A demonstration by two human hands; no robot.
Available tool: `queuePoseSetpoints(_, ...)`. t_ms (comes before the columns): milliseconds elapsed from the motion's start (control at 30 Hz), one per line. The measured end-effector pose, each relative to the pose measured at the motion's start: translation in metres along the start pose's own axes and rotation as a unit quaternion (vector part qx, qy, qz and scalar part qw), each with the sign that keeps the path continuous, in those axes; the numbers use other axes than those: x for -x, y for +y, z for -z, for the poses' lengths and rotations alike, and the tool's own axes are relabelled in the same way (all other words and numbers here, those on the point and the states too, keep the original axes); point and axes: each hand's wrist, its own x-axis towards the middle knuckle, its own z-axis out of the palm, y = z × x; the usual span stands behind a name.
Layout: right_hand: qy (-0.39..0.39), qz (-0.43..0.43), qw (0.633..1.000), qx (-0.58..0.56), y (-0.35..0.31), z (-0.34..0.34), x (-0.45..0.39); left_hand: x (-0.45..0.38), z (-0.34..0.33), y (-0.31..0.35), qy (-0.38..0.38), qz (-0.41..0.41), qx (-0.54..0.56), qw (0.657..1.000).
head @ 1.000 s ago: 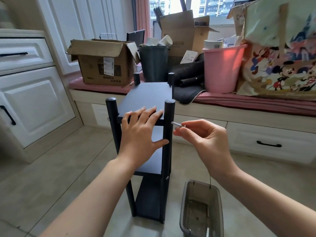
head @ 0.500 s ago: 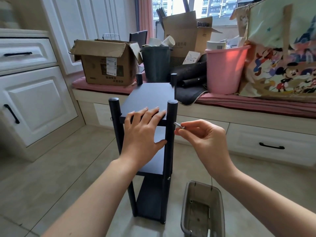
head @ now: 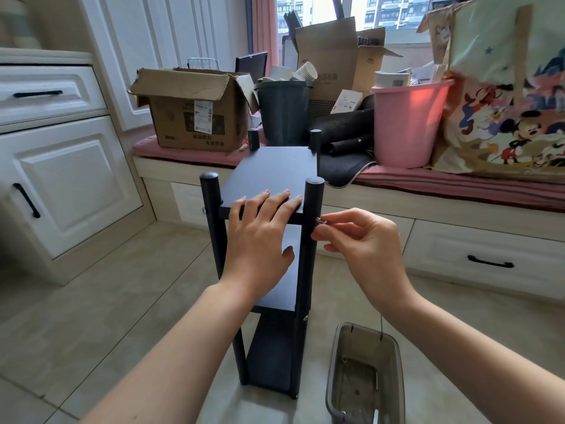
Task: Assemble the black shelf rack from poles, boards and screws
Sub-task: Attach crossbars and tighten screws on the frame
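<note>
My right hand (head: 363,243) has closed in, bringing its pinched screw (head: 321,222) against the near right pole (head: 309,240). My left hand (head: 260,237) lies spread flat on the top board (head: 275,172) of the black rack standing on the floor.

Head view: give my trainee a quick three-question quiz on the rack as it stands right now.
1. True or false: the left hand lies flat on the top board.
2. What does the right hand pinch against the near right pole? A) a screw B) a pen C) a coin
3. Which container stands on the floor right of the rack?

Key: 1 true. 2 A, the screw. 3 the grey bin.
</note>
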Motion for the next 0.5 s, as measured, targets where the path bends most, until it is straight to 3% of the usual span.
queuePoseSetpoints(300, 0.024, 0.016, 0.994, 0.102, -0.0070, -0.0034, -0.0024, -0.0001, -0.0016, 0.0000, 0.021, 0.006, 0.021, 1.000)
queuePoseSetpoints(500, 0.044, 0.081, 0.972, 0.216, -0.0086, -0.0036, -0.0018, -0.0005, -0.0079, -0.0002, 0.060, 0.009, 0.028, 0.998)
